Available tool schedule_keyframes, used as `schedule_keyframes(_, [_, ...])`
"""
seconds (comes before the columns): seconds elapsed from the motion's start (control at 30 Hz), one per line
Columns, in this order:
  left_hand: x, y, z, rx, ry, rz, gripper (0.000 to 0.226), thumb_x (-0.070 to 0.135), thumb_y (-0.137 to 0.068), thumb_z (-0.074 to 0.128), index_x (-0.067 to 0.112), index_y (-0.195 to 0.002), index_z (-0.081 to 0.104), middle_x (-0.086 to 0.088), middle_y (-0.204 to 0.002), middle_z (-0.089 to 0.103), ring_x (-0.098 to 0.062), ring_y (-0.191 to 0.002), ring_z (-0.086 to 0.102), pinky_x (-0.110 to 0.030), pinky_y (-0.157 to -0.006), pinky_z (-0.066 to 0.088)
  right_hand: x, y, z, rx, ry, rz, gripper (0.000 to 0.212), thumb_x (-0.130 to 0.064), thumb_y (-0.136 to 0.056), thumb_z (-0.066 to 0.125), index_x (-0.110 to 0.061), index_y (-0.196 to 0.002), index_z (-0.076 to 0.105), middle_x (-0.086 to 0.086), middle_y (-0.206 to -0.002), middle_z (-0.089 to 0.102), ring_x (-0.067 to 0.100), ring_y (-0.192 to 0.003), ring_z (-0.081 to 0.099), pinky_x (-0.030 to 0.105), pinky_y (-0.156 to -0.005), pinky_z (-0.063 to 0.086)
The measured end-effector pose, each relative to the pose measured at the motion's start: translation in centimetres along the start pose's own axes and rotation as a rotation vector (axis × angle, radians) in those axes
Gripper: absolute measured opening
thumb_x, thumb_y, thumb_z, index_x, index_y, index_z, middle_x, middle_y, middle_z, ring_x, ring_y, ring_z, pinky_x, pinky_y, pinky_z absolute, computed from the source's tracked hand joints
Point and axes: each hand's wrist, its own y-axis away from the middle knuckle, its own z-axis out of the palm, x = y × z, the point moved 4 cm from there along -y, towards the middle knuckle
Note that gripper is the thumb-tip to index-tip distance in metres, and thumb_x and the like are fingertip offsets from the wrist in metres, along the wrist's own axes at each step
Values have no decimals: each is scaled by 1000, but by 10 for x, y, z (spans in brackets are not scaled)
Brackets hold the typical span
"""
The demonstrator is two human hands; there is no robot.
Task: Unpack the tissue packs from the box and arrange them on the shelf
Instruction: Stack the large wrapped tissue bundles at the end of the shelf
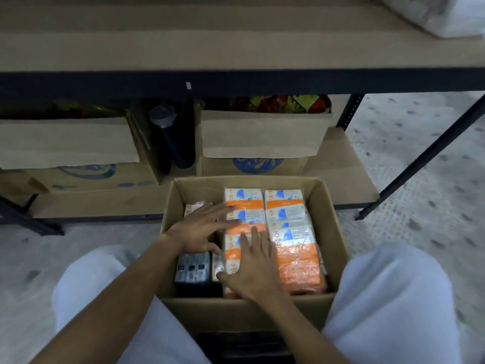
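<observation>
Step likely first grasp; tissue packs (287, 229) lie in two rows at right of cardboard box (337, 232) on floor (425, 185), shelf (210, 48) beyond; left hand (198, 232), right hand (254, 269) spread over left row, grip wide, holding nothing. Better: hook fingers under bundle ends, lift level.

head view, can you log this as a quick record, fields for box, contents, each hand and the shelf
box: open cardboard box on the floor between the person's knees
contents: orange-and-white tissue packs in two columns at right; dark packs at left
left: left hand, fingers straight, spread over the tissue packs
right: right hand, fingers straight, lying on the near tissue packs
shelf: upper shelf board holds a white bag at far right; lower level holds cartons and a dark bottle
</observation>
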Motion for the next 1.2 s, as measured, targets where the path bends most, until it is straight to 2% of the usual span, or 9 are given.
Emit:
schedule_keyframes(0.23, [-5, -11, 15, 77, -72, 98, 75, 59, -88, 42, 38, -152, 11, 8, -161, -10, -14, -146, -19, -33, -117, -14, 1, -3, -5, -59, -121, -16, 89, -54, -86, 53, -20, -154, 6, 7, -160, -17, 28, -146, -20, 42, -120, -4])
schedule_keyframes(0.47, [-9, -10, 15, 189, 132, 102, 57, 54, -95, 39, 32, -147, 34, 11, -159, 18, -11, -148, 1, -31, -120, 11, 8, -6, -20, -75, -263, -16, 79, -47, -86, 59, -24, -151, 21, -2, -162, 4, 20, -148, -2, 36, -119, 5])
schedule_keyframes(0.67, [-3, -3, -1, 310, 139, 88, 49, 52, -95, 42, 30, -138, 50, 6, -150, 40, -16, -145, 23, -35, -117, 23, 15, -5, -46, -106, -440, -14, 73, -41, -77, 69, -28, -142, 40, -9, -150, 34, 11, -135, 33, 29, -111, 31])
schedule_keyframes(0.77, [5, 5, -12, 402, 148, 72, 45, 53, -95, 42, 30, -131, 54, 2, -140, 53, -19, -137, 36, -39, -114, 25, 17, -6, -54, -115, -451, 6, 85, -60, -60, 64, -38, -139, 42, -15, -145, 41, 11, -130, 41, 35, -107, 38])
schedule_keyframes(0.83, [11, 10, -18, 453, 146, 47, 44, 54, -95, 40, 28, -127, 57, -1, -133, 59, -20, -132, 42, -43, -112, 24, 19, -4, -53, -165, -416, 15, 99, -76, -51, 60, -47, -141, 32, -19, -149, 35, 13, -132, 39, 40, -107, 38])
schedule_keyframes(0.97, [18, 21, -24, 516, 151, -53, 56, 60, -95, 34, 20, -118, 65, -6, -118, 63, -20, -122, 48, -39, -114, 20, 19, 6, -59, -151, -299, -52, 105, -80, -50, 60, -54, -142, 17, -20, -152, 27, 16, -133, 37, 44, -105, 39])
schedule_keyframes(1.03, [21, 27, -26, 508, 187, -102, 59, 66, -92, 34, 21, -118, 62, -4, -115, 59, -17, -118, 48, -38, -113, 24, 20, 8, -69, -118, -281, -102, 94, -68, -58, 66, -53, -141, 25, -20, -149, 32, 13, -131, 40, 42, -105, 39])
schedule_keyframes(1.13, [25, 35, -30, 442, 252, -158, 59, 72, -89, 33, 32, -127, 54, 0, -120, 49, -10, -113, 43, -37, -99, 42, 27, 6, -83, -161, -344, -171, 79, -49, -62, 74, -53, -134, 42, -23, -143, 42, 4, -127, 44, 33, -105, 40])
schedule_keyframes(1.2, [30, 38, -31, 358, 262, -169, 55, 72, -88, 35, 50, -139, 36, 3, -130, 41, -3, -118, 33, -30, -100, 36, 31, 5, -90, -194, -378, -206, 71, -42, -63, 77, -54, -128, 50, -25, -139, 47, -1, -123, 45, 30, -105, 40])
